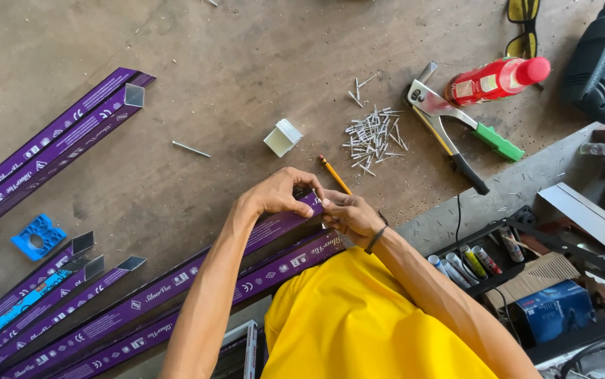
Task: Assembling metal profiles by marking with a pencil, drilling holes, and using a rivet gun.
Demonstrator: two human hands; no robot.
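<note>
My left hand (280,193) pinches the end of a long purple-wrapped metal profile (176,277) that lies across the brown workbench (246,56). My right hand (348,214) meets it at the same end, fingers curled, with a yellow pencil (333,173) sticking out just beyond them; whether that hand grips the pencil is unclear. A second purple profile (274,270) lies alongside, under my forearms. My yellow shirt (365,323) fills the bottom of the view.
A pile of small rivets (374,135) and a hand riveter (449,126) lie beyond my hands. A red bottle (496,79), a drill (600,63), a small white box (283,137), a blue plastic piece (38,236) and more purple profiles (50,144) lie around.
</note>
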